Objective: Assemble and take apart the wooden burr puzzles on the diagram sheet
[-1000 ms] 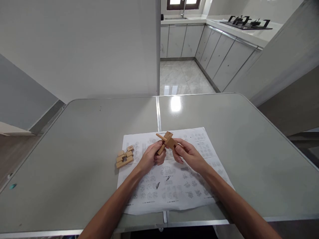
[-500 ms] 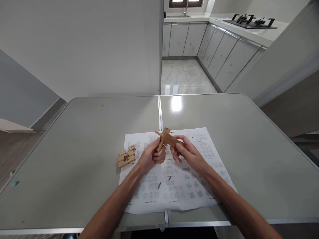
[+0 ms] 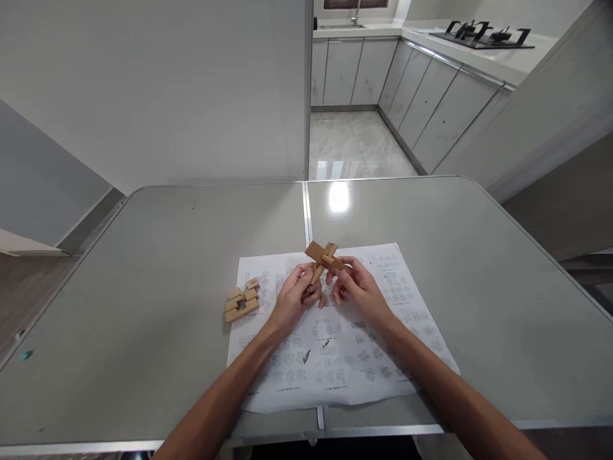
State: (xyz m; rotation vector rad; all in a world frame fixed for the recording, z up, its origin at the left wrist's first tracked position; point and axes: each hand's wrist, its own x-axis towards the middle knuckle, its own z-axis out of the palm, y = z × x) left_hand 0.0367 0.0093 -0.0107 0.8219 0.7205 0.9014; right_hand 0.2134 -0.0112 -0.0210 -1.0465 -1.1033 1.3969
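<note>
- Basically, table is the biggest item: grey top, metal strip down the seam.
- Printed sheet lies across the near part of that seam, under both hands. Rows of small diagrams, too fine to read.
- Left hand: narrow pinch, thumb and fingers on the near-left end of the wood. Lower fingers curled, partly hidden.
- Right hand: also a narrow pinch, thumb on the near-right end. Far-side fingers mostly hidden.
- Wooden assembly: between the 2 hands, over the far part of the sheet, ahead of both grips. Both hands touch it, so neither is clearly nearer.
- Loose blocks: 1 cluster across the sheet's left edge. Left hand is the nearer of the 2. Can't tell if any are joined.
- Flat piece: long axis far-left to near-right. Right grip at the near end, far-left end free.
- Bar: crosses it, near-left to far-right. Left grip at the near end, far end free. My read: this crossing is the key relation, 1 axis per hand.
- Thin piece: at the crossing. Seating depth can't be told.
</note>
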